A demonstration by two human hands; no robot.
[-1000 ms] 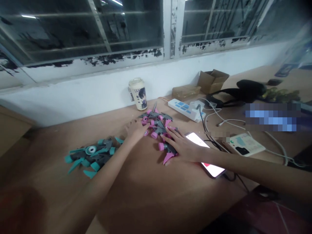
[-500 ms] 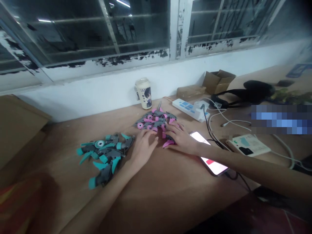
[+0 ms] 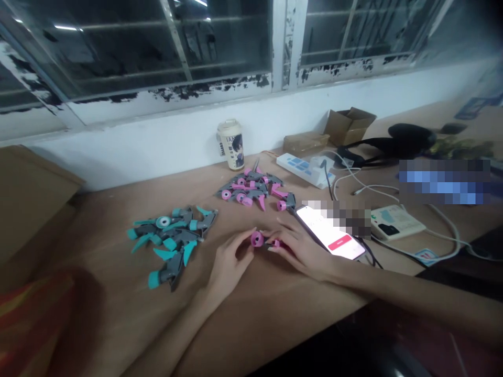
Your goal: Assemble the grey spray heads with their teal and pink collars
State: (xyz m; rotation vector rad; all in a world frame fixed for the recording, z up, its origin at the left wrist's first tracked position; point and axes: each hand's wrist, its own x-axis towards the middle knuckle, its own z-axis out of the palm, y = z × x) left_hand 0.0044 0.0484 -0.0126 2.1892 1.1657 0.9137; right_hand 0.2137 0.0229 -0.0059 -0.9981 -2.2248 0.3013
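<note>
In front of me, a pink-and-grey trigger sprayer head (image 3: 257,240) is held between my two hands. My left hand (image 3: 230,262) has its thumb and fingertips around the pink collar. The fingers of my right hand (image 3: 304,248) are closed on the other end and partly hide the grey body. Beyond them lies a pile of pink-and-grey sprayer heads (image 3: 249,187), with a single one (image 3: 288,201) off to its right. To the left of my left hand there is a pile of teal-and-grey sprayer heads (image 3: 173,235).
A lit phone (image 3: 320,225) lies beside my right hand. A power strip (image 3: 298,167) with cables, a white device (image 3: 396,222) and small cardboard boxes (image 3: 349,125) are on the right. A printed cup (image 3: 231,146) stands by the wall. A larger cardboard box (image 3: 35,193) is at far left.
Both hands have drawn back from the pink pile toward me, bringing one pink sprayer head between them. Another one now lies apart, right of the pile. The view has shifted slightly.
</note>
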